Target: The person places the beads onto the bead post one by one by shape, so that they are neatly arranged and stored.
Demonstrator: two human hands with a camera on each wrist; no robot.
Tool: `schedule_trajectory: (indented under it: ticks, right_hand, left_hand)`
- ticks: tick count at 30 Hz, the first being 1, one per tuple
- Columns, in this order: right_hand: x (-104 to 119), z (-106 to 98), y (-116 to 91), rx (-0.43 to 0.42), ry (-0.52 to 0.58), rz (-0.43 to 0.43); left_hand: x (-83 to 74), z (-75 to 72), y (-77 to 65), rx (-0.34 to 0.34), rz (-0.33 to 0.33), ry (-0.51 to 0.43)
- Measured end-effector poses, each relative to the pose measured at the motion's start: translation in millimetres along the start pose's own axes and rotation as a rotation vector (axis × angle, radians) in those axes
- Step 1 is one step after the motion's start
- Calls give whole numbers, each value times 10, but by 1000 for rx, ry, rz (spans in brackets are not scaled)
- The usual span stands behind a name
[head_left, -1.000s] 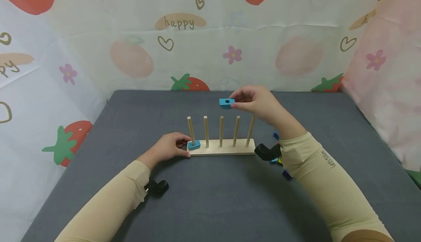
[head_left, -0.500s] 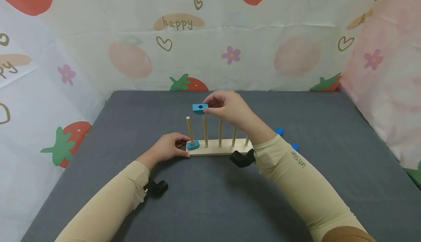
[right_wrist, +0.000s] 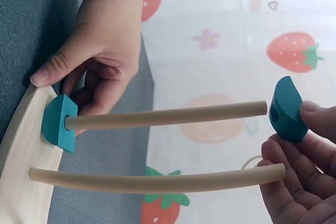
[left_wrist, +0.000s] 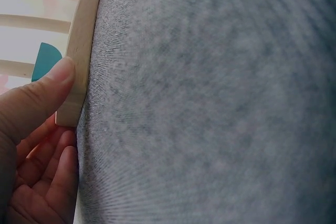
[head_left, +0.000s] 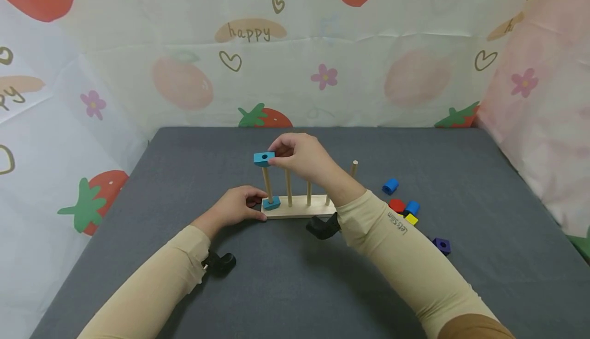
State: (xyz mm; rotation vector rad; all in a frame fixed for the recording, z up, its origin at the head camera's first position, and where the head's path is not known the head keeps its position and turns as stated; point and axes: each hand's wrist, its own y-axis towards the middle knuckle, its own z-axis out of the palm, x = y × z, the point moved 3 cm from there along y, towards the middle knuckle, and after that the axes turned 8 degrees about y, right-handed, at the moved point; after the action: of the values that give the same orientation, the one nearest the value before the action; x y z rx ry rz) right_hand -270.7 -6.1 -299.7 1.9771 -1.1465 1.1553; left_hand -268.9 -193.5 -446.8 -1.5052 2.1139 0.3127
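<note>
A wooden peg board [head_left: 301,207] with a row of upright dowels stands on the table. At its left end my left hand [head_left: 237,204] grips the base, thumb on the near side [left_wrist: 63,72] and fingers round the end. One light-blue half-round block [head_left: 271,203] sits at the foot of the leftmost dowel [right_wrist: 168,116]. My right hand [head_left: 301,157] pinches a matching light-blue half-round block [head_left: 264,158] by its right end, between thumb and fingers. In the right wrist view this held block [right_wrist: 287,109] is just off the tip of the leftmost dowel, its hole toward it.
Right of the board lie loose blocks: blue cylinders [head_left: 390,186], a red block [head_left: 396,205], a yellow block [head_left: 411,219] and a dark purple block [head_left: 442,246]. The right forearm [head_left: 396,257] covers part of that group and the board's right end. A printed curtain hangs behind.
My right hand has carried the held block leftward and down, from above the middle dowels to over the leftmost dowel. The left hand stays on the board's end.
</note>
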Motion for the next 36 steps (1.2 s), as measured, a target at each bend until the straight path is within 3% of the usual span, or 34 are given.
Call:
schedule_trajectory:
  ticks: [14,27,36]
  right_hand:
    - [16,73,-29,-47,-91,43]
    - [-9,196,-137,-166,-56,14]
    - [-104,317,-148,-175,-83,13]
  left_hand:
    - [-7,-1,0,-2,11,9]
    - [-10,6,-5,-9,6,6]
    - [-18,-11,-24,-7,16,-20]
